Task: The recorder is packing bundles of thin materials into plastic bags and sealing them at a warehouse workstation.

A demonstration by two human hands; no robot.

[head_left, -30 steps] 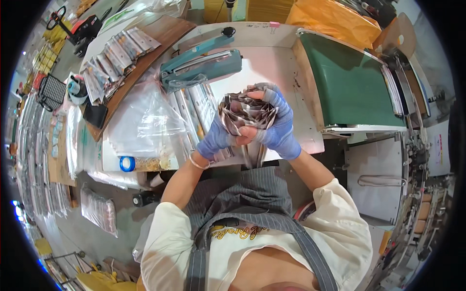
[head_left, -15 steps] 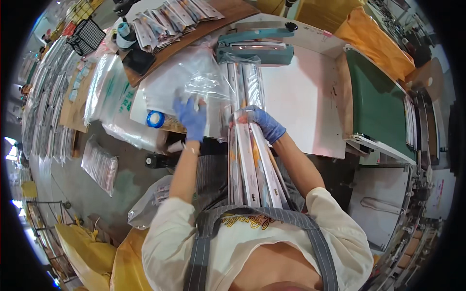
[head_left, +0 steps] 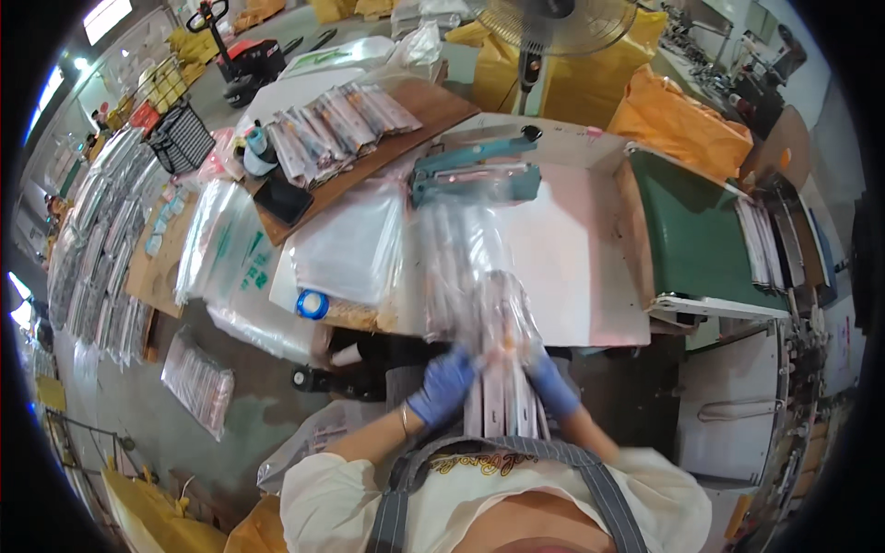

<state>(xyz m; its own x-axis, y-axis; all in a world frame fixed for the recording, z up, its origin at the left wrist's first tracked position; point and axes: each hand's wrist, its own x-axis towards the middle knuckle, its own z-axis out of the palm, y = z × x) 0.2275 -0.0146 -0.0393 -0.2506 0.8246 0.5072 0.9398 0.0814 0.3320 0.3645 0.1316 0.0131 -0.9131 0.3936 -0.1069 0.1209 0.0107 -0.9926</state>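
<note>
A bundle of long, slim white packets [head_left: 498,401] with coloured print runs from my chest toward the bench, its far part inside a clear plastic bag [head_left: 456,267] that is smeared by motion. My left hand [head_left: 443,383], in a blue glove, grips the bundle from its left side. On the opposite side my right hand [head_left: 553,380], also gloved in blue, closes round it, with its fingers partly hidden and blurred. Beyond the bag stands a teal bag sealer [head_left: 479,175] with a long lever arm. Left of the bundle lies a stack of clear plastic bags [head_left: 350,244].
A blue tape roll [head_left: 312,304] sits at the bench's near left edge. More slim packets [head_left: 341,129] and a black phone [head_left: 283,201] lie on a brown board [head_left: 406,129]. A green-topped box [head_left: 705,230] stands right; a packed bundle [head_left: 198,382] lies on the floor.
My left hand has come from above the stacked bags to the bundle's left side. My right hand has moved nearer my body, and the clear bag now covers the bundle's far part. The view has tilted up.
</note>
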